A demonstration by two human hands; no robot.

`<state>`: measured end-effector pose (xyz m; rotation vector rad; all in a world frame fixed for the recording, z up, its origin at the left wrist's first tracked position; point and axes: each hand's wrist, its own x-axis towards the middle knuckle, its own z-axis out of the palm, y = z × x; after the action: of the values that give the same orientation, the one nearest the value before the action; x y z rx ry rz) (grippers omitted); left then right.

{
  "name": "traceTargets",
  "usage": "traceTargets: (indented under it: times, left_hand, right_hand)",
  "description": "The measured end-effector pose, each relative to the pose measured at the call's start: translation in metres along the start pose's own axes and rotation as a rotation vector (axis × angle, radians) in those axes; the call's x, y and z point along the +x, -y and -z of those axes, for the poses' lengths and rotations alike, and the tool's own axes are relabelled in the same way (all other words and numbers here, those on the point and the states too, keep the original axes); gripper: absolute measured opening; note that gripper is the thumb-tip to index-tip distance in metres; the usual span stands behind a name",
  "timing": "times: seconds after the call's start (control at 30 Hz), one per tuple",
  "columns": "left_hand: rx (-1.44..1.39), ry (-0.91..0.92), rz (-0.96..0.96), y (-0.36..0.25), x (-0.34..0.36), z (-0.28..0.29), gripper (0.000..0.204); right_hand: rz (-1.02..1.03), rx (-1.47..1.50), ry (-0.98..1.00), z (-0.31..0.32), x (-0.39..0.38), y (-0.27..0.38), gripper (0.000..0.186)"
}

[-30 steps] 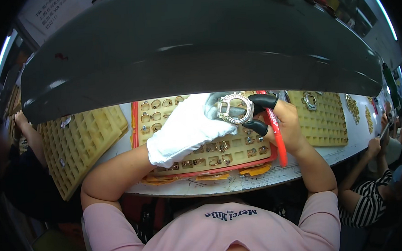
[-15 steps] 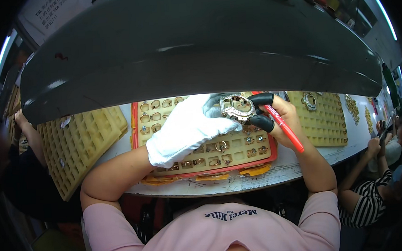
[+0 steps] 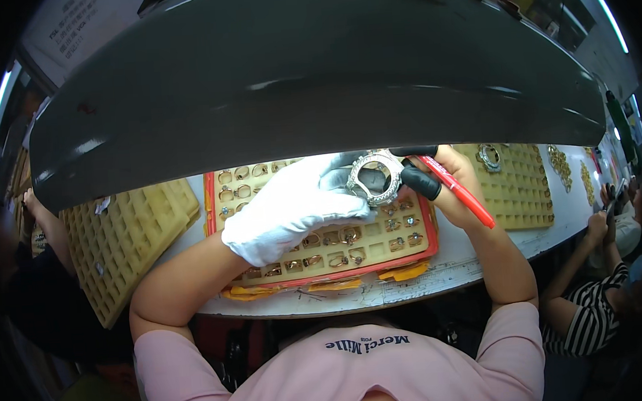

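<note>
A round silver metal watch case [image 3: 385, 196] with sparkly little stones and a big hole in its middle is held up near the middle of the frame. Its left side is pinched by the left hand [image 3: 281, 212], which is covered by a white cloth glove. Its right edge is touched by black-covered fingers of the right hand [image 3: 458, 186]. A thin red pen [image 3: 469, 202] is gripped in that hand too, slanted down to the right. Below, many gold-coloured rings [image 3: 348, 235] are set in the holes of a cream tray with a red rim [image 3: 432, 230]. At left, a yellowish board with square holes [image 3: 134, 245] is seen at a slant. At right, gold-coloured chains [image 3: 560, 170] are laid on the white surface [image 3: 457, 262]. The top is filled by a big dark grey hood [image 3: 313, 76].
</note>
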<state>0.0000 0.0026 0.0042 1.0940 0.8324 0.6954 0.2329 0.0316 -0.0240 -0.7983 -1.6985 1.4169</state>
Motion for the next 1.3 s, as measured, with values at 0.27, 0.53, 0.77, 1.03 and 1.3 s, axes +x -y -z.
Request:
traceTargets:
  times: [0.27, 0.53, 0.77, 1.03, 1.3]
  left_hand:
    - [0.363, -0.058, 0.019, 0.002, -0.002, -0.002, 0.065]
    - [0.248, -0.021, 0.055, 0.002, -0.003, -0.003, 0.066]
    - [0.187, 0.002, 0.048, 0.005, -0.003, -0.002, 0.064]
    - [0.327, -0.009, 0.042, 0.000, -0.003, -0.003, 0.062]
    - [0.244, 0.006, 0.037, 0.007, -0.001, 0.001, 0.059]
  right_hand:
    - [0.054, 0.027, -0.041, -0.005, 0.000, -0.005, 0.029]
    - [0.108, 0.066, -0.067, -0.008, 0.001, -0.009, 0.027]
    - [0.128, -0.002, -0.103, -0.012, 0.003, -0.008, 0.025]
    - [0.038, -0.012, -0.091, -0.009, 0.002, -0.012, 0.026]
    - [0.106, -0.068, -0.097, -0.009, 0.002, -0.013, 0.025]
